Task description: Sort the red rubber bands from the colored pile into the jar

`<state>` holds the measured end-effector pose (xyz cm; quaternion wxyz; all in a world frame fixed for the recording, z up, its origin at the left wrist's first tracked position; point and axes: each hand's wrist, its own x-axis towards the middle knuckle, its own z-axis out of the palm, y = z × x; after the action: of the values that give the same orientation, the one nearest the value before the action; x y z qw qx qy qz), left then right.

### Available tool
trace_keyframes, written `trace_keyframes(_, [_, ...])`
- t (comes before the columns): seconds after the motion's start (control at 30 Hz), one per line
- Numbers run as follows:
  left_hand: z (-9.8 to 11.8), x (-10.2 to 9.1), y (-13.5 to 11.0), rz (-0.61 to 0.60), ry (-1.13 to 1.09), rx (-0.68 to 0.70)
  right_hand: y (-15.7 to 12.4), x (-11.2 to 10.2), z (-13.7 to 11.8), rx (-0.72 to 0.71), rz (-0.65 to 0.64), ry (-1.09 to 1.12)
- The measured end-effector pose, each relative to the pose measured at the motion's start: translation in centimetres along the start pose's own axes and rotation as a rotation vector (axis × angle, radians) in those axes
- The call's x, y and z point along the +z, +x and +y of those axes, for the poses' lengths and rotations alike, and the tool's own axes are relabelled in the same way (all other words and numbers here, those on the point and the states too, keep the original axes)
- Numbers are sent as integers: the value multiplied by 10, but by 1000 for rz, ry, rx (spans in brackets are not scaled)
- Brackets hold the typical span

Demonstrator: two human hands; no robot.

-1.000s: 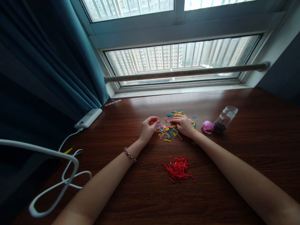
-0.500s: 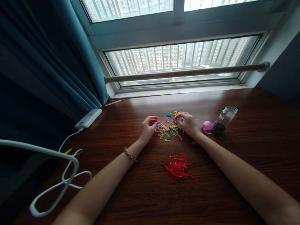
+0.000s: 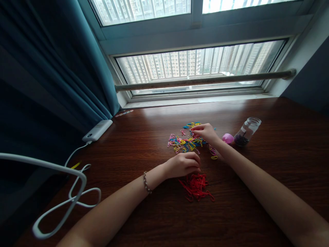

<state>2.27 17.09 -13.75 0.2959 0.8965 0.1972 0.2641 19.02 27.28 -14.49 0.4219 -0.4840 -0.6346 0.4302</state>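
A mixed pile of yellow, blue and pink rubber bands (image 3: 189, 144) is spread on the brown wooden table (image 3: 144, 137). Over its far right part, my right hand (image 3: 207, 132) has its thumb and fingers pressed together; whatever they pinch is too small to make out. Nearer to me lies a heap of red rubber bands (image 3: 197, 188). My left hand (image 3: 183, 164), with a beaded bracelet on the wrist, is just above the far edge of this red heap. Its fingers are curled down and closed, and their tips hide anything held.
Right of my right hand, a small pink item (image 3: 228, 138) sits beside a clear glass jar (image 3: 248, 131) with dark contents. On the left are a white device (image 3: 97, 130), a looped white cable (image 3: 82, 178) and a blue curtain (image 3: 102, 68). A window with a rail (image 3: 205, 81) stands behind.
My left hand has moved from the left side of the mixed bands toward me and right, to the red heap. My right hand has shifted slightly over the mixed pile.
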Motion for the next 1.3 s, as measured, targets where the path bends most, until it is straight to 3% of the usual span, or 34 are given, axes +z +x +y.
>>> trace_keyframes(0.1, [-3,-4,0,27,-64,-22,0,-7,-10,172,-251,227])
trace_keyframes(0.2, [-7,-13,-1,92,-38,-40,-7,-17,-25,228,-493,210])
trace_keyframes(0.33, [-27,-30,-3,444,198,-217,-25,-23,-46,388,-1034,71])
trace_keyframes(0.4, [-42,-36,-4,546,346,-321,-31,-21,-51,431,-1151,60])
trace_keyframes(0.47, [-55,-38,-4,554,419,-375,-30,-16,-49,367,-1104,66])
trace_keyframes(0.5, [-60,-38,-4,533,431,-389,-27,-13,-45,287,-1010,59])
trace_keyframes(0.63, [-66,-33,-3,364,454,-447,-12,3,-19,-221,-341,-128])
trace_keyframes(0.67, [-66,-31,-3,322,459,-463,-9,7,-11,-347,-247,-228])
trace_keyframes(0.77, [-65,-28,-3,255,454,-493,-7,17,5,-578,-189,-474])
trace_keyframes(0.97, [-68,-32,-3,278,384,-506,-12,21,11,-564,-87,-484])
trace_keyframes(1.17, [-71,-41,-6,536,187,-401,-10,19,10,-466,-22,-327])
trace_keyframes(1.3, [-74,-39,-10,644,104,-483,-10,18,10,-437,-18,-339])
